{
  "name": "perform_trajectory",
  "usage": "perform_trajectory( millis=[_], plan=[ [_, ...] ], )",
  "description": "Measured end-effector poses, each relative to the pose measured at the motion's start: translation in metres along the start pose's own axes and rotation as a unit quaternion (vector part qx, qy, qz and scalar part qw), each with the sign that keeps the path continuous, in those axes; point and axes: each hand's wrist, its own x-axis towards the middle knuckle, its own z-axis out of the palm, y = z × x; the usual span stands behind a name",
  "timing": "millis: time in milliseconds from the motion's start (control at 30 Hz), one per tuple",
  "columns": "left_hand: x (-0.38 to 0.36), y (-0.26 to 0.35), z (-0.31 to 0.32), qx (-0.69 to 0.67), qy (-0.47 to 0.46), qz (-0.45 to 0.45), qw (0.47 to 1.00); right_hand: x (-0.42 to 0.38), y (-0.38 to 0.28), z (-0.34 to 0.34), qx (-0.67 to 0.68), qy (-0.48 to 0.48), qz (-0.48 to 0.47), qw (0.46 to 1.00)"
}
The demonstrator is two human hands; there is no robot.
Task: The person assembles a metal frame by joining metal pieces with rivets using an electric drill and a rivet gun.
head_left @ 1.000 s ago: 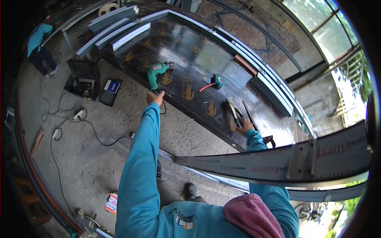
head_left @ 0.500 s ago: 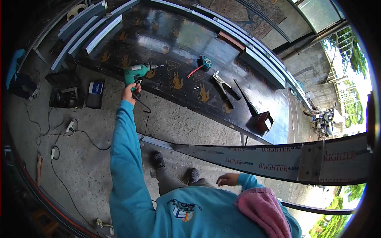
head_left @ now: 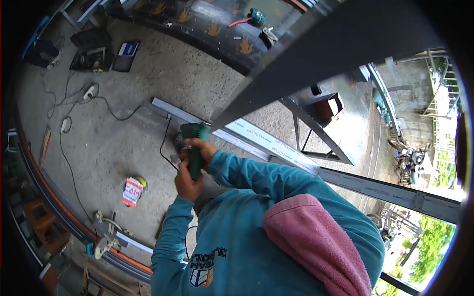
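Observation:
Near the middle of the view, a green power drill (head_left: 196,157) is held close to my body, its cord hanging down to the floor. My left hand (head_left: 187,178) is wrapped round its handle from below. Against its other side, my right hand (head_left: 203,149) has its fingers closed on the drill. Just beyond the drill lies a long aluminium profile (head_left: 261,141) with printed film. A wide dark frame member (head_left: 306,64) slants above it. The drill's tip is hard to make out.
The worktable (head_left: 197,42) carries a tape measure (head_left: 257,17) and a dark red bracket (head_left: 328,107). An open tool case (head_left: 92,59), a power strip (head_left: 89,92) with cords and a red-and-white packet (head_left: 132,191) lie on the floor. A motorcycle (head_left: 410,160) stands at right.
The drill has come off the tabletop area towards my body. My right hand has joined my left hand on it. The view has shifted, and the dark frame member now crosses the upper right.

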Motion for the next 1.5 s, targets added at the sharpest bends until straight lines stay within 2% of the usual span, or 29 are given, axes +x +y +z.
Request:
perform_trajectory(
  millis=[33, 67, 100, 133, 200, 300, 333, 400, 433, 500, 533, 600, 633, 700, 800, 933, 1000, 1033, 1067, 1133, 1167, 1300, 1500],
  plan=[
    [-0.021, 0.002, 0.012, 0.002, -0.001, -0.009, 1.0, -0.013, 0.011, -0.026, 0.031, 0.042, 0.012, 0.999],
    [-0.036, 0.009, 0.026, 0.011, -0.041, 0.0, 0.999, -0.023, 0.017, -0.051, 0.056, 0.083, 0.022, 0.995],
    [-0.048, 0.015, 0.04, 0.02, -0.083, 0.008, 0.996, -0.033, 0.026, -0.072, 0.08, 0.099, -0.01, 0.992],
    [-0.061, 0.016, 0.053, 0.02, -0.086, 0.0, 0.996, -0.043, 0.036, -0.093, 0.108, 0.116, -0.041, 0.986],
    [-0.077, 0.015, 0.078, -0.033, -0.152, 0.034, 0.987, -0.071, 0.037, -0.127, 0.149, 0.136, -0.029, 0.979],
    [-0.088, 0.034, 0.092, -0.072, -0.209, 0.065, 0.973, -0.108, 0.042, -0.165, 0.105, 0.159, -0.059, 0.98],
    [-0.085, 0.036, 0.09, -0.073, -0.213, 0.062, 0.972, -0.123, 0.037, -0.176, 0.076, 0.16, -0.037, 0.984],
    [-0.074, 0.041, 0.089, -0.173, -0.353, 0.169, 0.904, -0.147, 0.019, -0.196, 0.013, 0.105, -0.034, 0.994],
    [-0.067, 0.024, 0.096, -0.203, -0.348, 0.173, 0.899, -0.16, 0.005, -0.194, -0.044, 0.092, -0.054, 0.993],
    [-0.034, -0.01, 0.113, -0.132, -0.285, 0.034, 0.949, -0.182, -0.026, -0.18, -0.163, 0.082, -0.094, 0.979],
    [-0.008, -0.034, 0.123, -0.098, -0.261, -0.05, 0.959, -0.185, -0.04, -0.175, -0.262, 0.077, -0.133, 0.953],
    [0.039, -0.07, 0.135, -0.01, -0.122, 0.036, 0.992, -0.181, -0.066, -0.161, -0.408, 0.097, -0.187, 0.888],
    [0.061, -0.084, 0.146, -0.037, -0.096, -0.011, 0.995, -0.174, -0.077, -0.159, -0.422, 0.102, -0.187, 0.881],
    [0.091, -0.077, 0.155, -0.005, -0.064, -0.051, 0.997, -0.156, -0.099, -0.154, -0.456, 0.107, -0.173, 0.866],
    [0.106, -0.059, 0.174, 0.006, -0.019, -0.07, 0.997, -0.132, -0.121, -0.143, -0.518, 0.106, -0.184, 0.828],
    [0.115, -0.066, 0.2, 0.009, -0.01, -0.077, 0.997, -0.117, -0.134, -0.126, -0.54, 0.103, -0.152, 0.821],
    [0.116, -0.063, 0.201, -0.014, -0.043, -0.113, 0.993, -0.112, -0.136, -0.128, -0.561, 0.094, -0.142, 0.81],
    [0.113, -0.059, 0.2, -0.032, -0.004, -0.129, 0.991, -0.111, -0.137, -0.124, -0.579, 0.096, -0.141, 0.797],
    [0.113, -0.059, 0.203, -0.039, -0.005, -0.134, 0.99, -0.111, -0.138, -0.122, -0.597, 0.098, -0.14, 0.784],
    [0.111, -0.06, 0.203, -0.061, 0.059, -0.014, 0.996, -0.107, -0.139, -0.124, -0.612, 0.095, -0.125, 0.775],
    [0.112, -0.065, 0.207, -0.068, 0.089, 0.016, 0.994, -0.105, -0.139, -0.125, -0.612, 0.087, -0.133, 0.775],
    [0.111, -0.074, 0.213, -0.116, 0.067, 0.032, 0.991, -0.1, -0.139, -0.133, -0.622, 0.072, -0.134, 0.768],
    [0.108, -0.077, 0.219, -0.076, 0.085, 0.024, 0.993, -0.102, -0.139, -0.13, -0.62, 0.072, -0.13, 0.77]
  ],
)
